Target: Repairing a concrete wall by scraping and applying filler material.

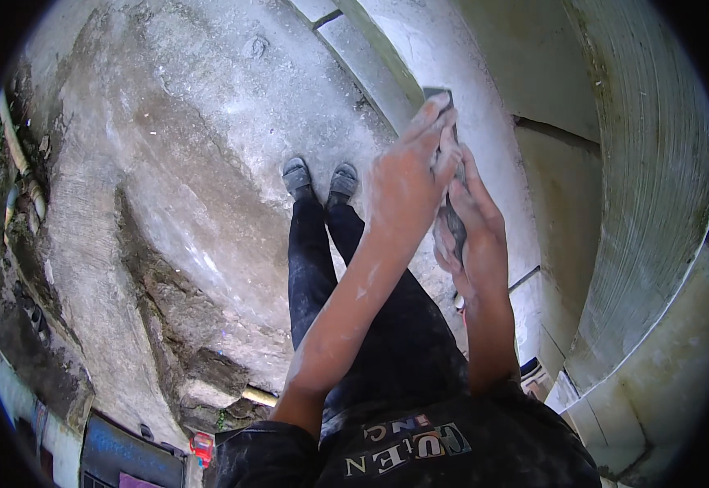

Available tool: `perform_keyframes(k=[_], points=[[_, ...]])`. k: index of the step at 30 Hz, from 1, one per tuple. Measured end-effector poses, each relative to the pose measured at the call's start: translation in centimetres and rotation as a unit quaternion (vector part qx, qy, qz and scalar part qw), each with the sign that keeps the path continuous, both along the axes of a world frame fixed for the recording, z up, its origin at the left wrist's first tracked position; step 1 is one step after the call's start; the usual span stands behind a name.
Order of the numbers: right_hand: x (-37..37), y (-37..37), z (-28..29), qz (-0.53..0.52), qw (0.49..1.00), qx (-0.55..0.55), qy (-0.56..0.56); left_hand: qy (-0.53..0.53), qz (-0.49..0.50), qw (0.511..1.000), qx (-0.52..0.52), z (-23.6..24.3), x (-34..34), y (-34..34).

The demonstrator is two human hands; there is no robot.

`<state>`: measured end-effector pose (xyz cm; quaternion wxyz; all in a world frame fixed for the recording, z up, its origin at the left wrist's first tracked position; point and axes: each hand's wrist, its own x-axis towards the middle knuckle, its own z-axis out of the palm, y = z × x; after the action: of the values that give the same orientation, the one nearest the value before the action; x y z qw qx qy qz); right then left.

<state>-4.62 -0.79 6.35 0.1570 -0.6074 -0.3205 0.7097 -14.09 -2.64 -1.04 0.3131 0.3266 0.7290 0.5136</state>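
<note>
A dark grey strip, like a piece of sandpaper (455,221), is held between my two hands, right of centre. My left hand (405,180) reaches across from the lower left, its fingers pressed together on the strip's far part. One dark corner shows beyond those fingertips. My right hand (482,224) is closed on the nearer part, with fingertips curled round its left side. Whitish dust coats both hands and the left forearm. The hands overlap, so much of the strip's middle is hidden.
A pale, dusty ledge (493,154) lies under the hands, beside greenish wall panels (566,211) on the right. Rough concrete floor (224,106) spreads left of my sandals (297,176). Broken stone (212,382), a pipe (14,146) and a red object (201,447) lie left.
</note>
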Motion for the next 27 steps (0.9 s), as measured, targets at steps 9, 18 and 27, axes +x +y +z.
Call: perform_keyframes(k=[9,18,27], points=[[0.3,0.6,0.6,0.035,0.999,-0.004,-0.014,-0.007,0.009,1.000,-0.012,0.8,-0.1,0.0],[0.8,0.9,0.4,0.039,0.999,-0.027,0.002,0.029,0.020,0.999,0.024,-0.1,0.4,-0.2],[1.5,0.8,0.4,0.033,0.998,-0.046,0.022,0.026,0.017,0.999,0.012,-0.2,0.6,-0.4]])
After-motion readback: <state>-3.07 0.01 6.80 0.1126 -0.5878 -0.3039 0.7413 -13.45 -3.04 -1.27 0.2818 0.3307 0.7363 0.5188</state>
